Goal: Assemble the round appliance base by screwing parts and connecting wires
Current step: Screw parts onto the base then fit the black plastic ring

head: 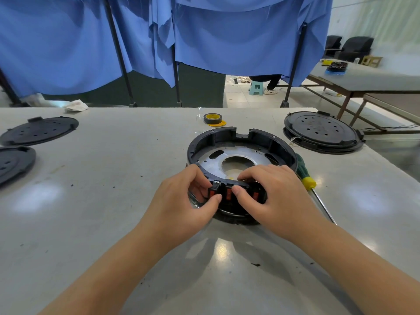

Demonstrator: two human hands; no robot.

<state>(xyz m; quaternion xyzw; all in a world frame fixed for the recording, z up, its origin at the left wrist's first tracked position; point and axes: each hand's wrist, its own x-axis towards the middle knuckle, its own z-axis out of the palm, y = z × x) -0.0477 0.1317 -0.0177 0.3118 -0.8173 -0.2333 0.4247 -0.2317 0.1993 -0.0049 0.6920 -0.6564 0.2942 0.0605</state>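
Note:
The round appliance base [229, 137] lies on the grey table, a black ring around a metal plate [245, 153] with a large centre hole. At its near side sits a black switch panel [228, 193] with red rocker switches. My left hand [181, 201] pinches the left switch between thumb and fingers. My right hand [277, 192] grips the panel's right part, thumb on its front and fingers curled over the top. The right switch is mostly hidden by that hand.
A green and yellow screwdriver [305, 176] lies right of the base. A tape roll [213, 118] sits behind it. Black round covers lie at the far right [322, 133] and at the left [38, 130], [13, 162]. Blue curtains hang behind the table.

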